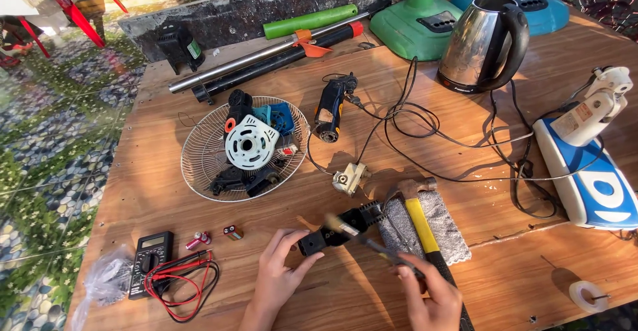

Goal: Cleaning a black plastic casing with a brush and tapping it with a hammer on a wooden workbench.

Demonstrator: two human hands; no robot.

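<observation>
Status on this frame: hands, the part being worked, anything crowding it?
Left hand steadies black motor part. Right hand holds brush-like tool against it. Hammer on grey cloth close alongside.

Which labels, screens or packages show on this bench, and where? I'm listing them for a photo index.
Multimeter: near left edge, black, with a small grey screen, red and black leads beside it.
Label: green-and-white sticker on the black box at the far left.
Label: pale sticker with red on the white part at the right.
Plastic bag: clear, crumpled, at the near left corner.
</observation>
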